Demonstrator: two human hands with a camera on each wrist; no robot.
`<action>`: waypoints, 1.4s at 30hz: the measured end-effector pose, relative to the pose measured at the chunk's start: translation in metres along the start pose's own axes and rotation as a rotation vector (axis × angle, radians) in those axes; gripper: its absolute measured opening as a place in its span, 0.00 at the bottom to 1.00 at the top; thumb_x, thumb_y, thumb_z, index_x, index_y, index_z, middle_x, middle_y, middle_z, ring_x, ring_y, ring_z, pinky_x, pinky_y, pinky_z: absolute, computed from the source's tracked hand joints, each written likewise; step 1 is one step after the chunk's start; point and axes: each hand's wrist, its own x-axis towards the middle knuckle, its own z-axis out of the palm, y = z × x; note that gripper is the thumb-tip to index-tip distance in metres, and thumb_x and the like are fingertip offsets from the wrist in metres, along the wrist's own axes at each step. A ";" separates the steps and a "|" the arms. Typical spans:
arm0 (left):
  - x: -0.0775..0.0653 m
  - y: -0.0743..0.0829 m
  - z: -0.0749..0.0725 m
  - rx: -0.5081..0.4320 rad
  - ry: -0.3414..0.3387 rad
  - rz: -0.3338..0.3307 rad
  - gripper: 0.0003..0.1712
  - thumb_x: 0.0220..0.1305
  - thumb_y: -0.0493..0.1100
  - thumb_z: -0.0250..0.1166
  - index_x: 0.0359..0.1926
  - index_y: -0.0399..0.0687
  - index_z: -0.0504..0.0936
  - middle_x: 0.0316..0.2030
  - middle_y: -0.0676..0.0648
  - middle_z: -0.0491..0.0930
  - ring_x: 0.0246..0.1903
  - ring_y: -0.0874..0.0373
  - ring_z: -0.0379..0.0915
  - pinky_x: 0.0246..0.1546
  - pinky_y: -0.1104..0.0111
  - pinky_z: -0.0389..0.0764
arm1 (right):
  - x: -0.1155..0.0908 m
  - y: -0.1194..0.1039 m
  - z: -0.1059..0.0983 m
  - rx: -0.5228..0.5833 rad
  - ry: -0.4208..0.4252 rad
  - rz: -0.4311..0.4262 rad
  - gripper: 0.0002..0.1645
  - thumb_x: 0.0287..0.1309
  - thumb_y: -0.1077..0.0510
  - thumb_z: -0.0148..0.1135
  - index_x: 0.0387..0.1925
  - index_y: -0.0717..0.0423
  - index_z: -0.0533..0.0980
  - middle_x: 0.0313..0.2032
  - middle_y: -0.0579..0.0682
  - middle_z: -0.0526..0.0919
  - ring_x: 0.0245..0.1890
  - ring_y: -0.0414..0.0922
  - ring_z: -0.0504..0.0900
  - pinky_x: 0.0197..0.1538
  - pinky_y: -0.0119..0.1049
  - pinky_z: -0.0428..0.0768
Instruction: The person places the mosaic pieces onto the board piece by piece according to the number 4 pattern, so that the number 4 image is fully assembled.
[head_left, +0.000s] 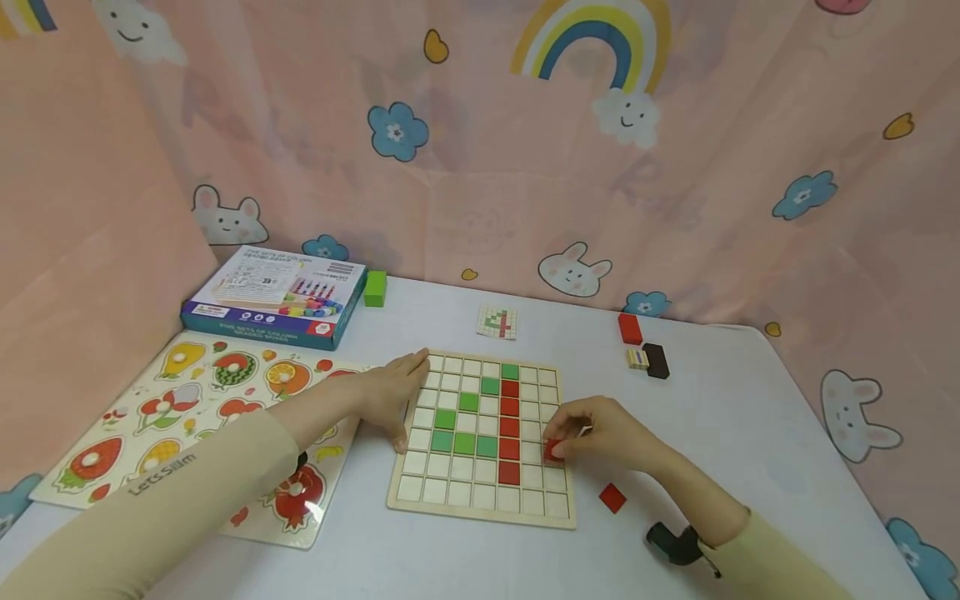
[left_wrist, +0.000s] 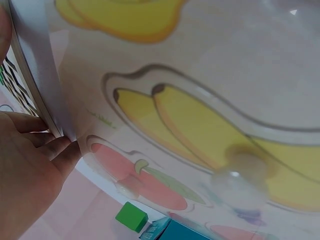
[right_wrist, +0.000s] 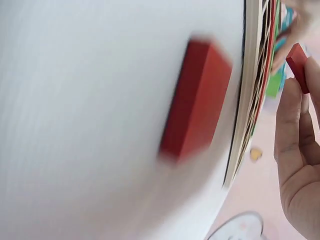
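Observation:
A wooden grid board (head_left: 480, 515) lies on the table. Green tiles (head_left: 464, 444) form a stepped shape in it, and red tiles (head_left: 509, 427) run down one column. My left hand (head_left: 390, 396) rests along the board's left edge, fingers near the top corner and thumb lower down. Over the right edge, my right hand (head_left: 607, 429) pinches a red tile (right_wrist: 298, 68) between thumb and fingers, tilted and raised off the table in the right wrist view. Another red tile (head_left: 612, 498) lies on the table beside the board, below that hand.
A fruit knob puzzle (head_left: 180, 454) lies left, under my left forearm. Behind it are a printed box (head_left: 258, 333) and a green block (head_left: 376, 288). A small pattern card (head_left: 497, 322) lies beyond the board. At back right are red (head_left: 630, 328), striped (head_left: 637, 359) and dark (head_left: 656, 361) blocks.

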 end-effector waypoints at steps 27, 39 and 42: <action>0.000 -0.001 0.000 -0.031 0.002 0.002 0.78 0.37 0.56 0.82 0.76 0.28 0.42 0.79 0.33 0.33 0.79 0.36 0.34 0.77 0.45 0.52 | 0.004 -0.040 0.055 -0.088 -0.074 -0.046 0.05 0.50 0.60 0.75 0.27 0.47 0.85 0.25 0.39 0.85 0.25 0.30 0.77 0.30 0.26 0.79; 0.000 0.000 -0.001 -0.022 0.001 -0.006 0.78 0.37 0.56 0.82 0.76 0.29 0.41 0.79 0.33 0.33 0.79 0.36 0.34 0.77 0.47 0.51 | -0.016 -0.011 0.006 -0.190 -0.059 0.002 0.02 0.57 0.55 0.69 0.34 0.45 0.84 0.29 0.37 0.82 0.30 0.33 0.76 0.34 0.26 0.78; 0.000 -0.001 0.000 -0.028 -0.001 -0.007 0.78 0.37 0.56 0.82 0.76 0.29 0.41 0.79 0.33 0.33 0.79 0.36 0.34 0.77 0.46 0.51 | -0.026 0.000 -0.013 -0.187 -0.140 0.022 0.03 0.57 0.55 0.70 0.34 0.45 0.83 0.29 0.38 0.83 0.30 0.32 0.76 0.35 0.27 0.79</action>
